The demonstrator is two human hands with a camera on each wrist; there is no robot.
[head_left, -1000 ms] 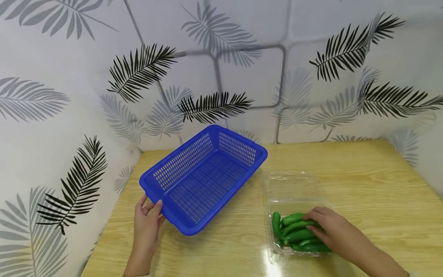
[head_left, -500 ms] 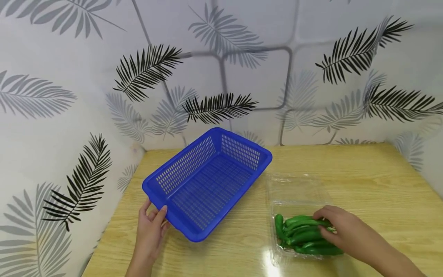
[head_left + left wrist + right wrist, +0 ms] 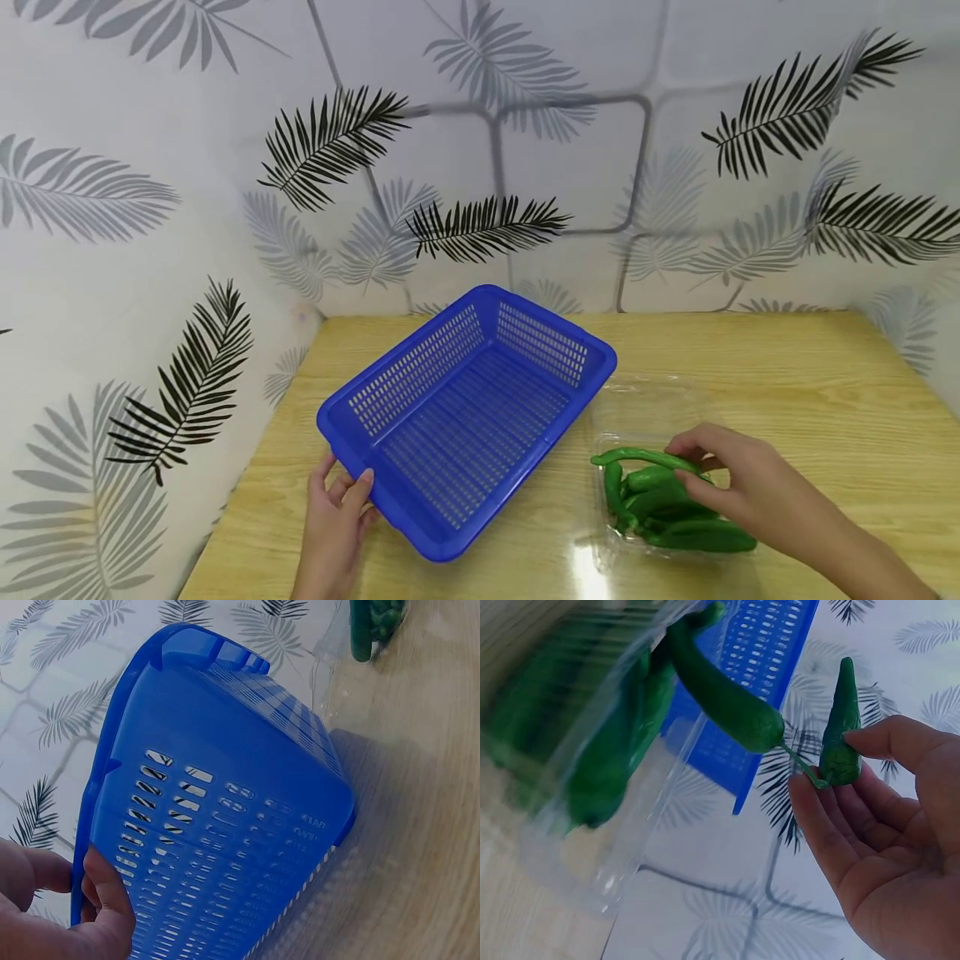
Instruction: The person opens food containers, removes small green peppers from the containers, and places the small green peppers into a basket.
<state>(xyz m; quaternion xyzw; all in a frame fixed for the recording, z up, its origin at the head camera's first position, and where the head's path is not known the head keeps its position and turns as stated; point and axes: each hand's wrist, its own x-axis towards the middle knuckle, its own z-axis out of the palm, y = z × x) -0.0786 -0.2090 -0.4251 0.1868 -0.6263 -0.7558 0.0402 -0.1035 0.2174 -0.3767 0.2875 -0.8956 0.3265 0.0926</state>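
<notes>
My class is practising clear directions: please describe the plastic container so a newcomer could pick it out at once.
Start at the wood-grain table, then look just right of the blue basket in the head view. There lies the open container, green peppers piled in its near half. Unlike the slotted basket, it is see-through.

The surface point(image 3: 810, 400) is yellowish, with a wood grain running across it, and catches a bright glare near the camera. A clear plastic container point(image 3: 654, 402) lies on it, its lid opened out toward the back. Whether the tilted blue basket point(image 3: 468, 433) touches the surface cannot be told.
</notes>
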